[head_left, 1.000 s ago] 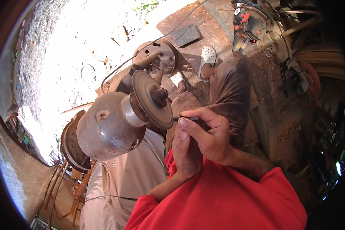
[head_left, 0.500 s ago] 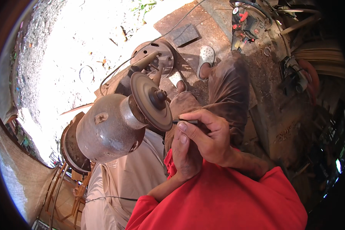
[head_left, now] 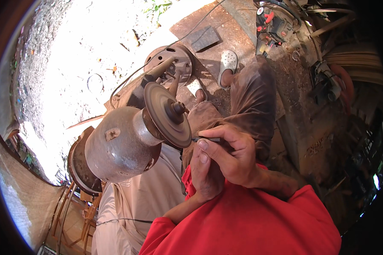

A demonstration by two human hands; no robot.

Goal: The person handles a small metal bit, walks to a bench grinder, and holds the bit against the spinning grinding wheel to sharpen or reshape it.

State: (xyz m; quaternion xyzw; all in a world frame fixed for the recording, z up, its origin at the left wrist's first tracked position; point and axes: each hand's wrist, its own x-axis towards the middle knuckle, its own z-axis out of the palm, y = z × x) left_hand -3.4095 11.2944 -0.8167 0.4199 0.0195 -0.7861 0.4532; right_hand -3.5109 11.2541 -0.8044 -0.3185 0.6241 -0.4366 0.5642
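Item: thin dark metal rod [head_left: 206, 139], short and straight, lying level, its left tip meeting the lower rim of the grinding wheel [head_left: 168, 114]; whether tip and rim are actually touching is too fine to tell.

Right hand [head_left: 234, 159]: coming in from the lower right, fingers curling tight, thumb and forefinger pinching the rod from above and holding it toward the wheel.

Left hand [head_left: 204, 174]: lying under and against the right hand, fingers pressing upward alongside it; fingers are mostly closing together, but whether they are gripping the rod itself is hidden by the right hand.

Grinding wheel: brown disc, tilting, facing up and right, with a dark hub nut at its middle, sitting on the shaft of a rounded grey motor housing [head_left: 121, 144] that is resting to its lower left, worn and patched with rust.

Surroundings: person is wearing a red shirt [head_left: 247, 221] and dusty brown trousers [head_left: 247, 102], with white clogs [head_left: 227, 63] on the feet beyond the wheel. A round perforated metal disc [head_left: 174, 59] is lying on the ground behind the wheel. A dark cable [head_left: 127, 80] is running across the bright, sunlit ground [head_left: 72, 63]. Red and black tools [head_left: 276, 23] are lying at the upper right
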